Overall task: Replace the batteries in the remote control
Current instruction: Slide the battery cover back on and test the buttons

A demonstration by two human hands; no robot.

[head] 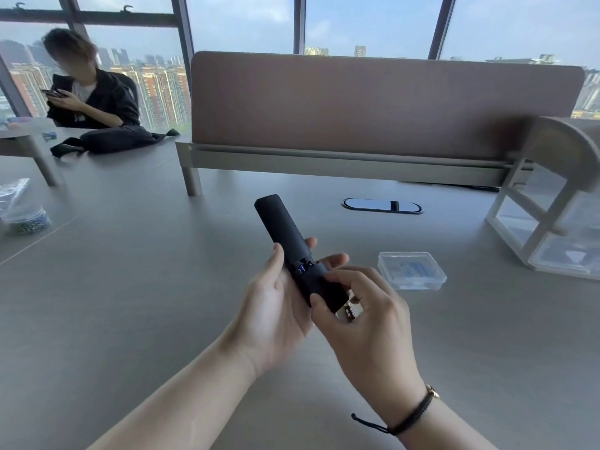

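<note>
The left hand [276,306] cradles the long black plastic remote control [292,248] above the grey table [130,287], fingers curled round it; the right hand [363,306] pinches its black back cover [324,287], slid partly off. A hard pull could fling the cover or spill batteries near the clear plastic box [411,270]

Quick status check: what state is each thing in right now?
remote control: held above the desk, back up
battery cover: slid partway, a gap shows the compartment
left hand: cradles the remote
right hand: fingers pinch the cover
clear plastic box: lid closed, on the desk
</note>
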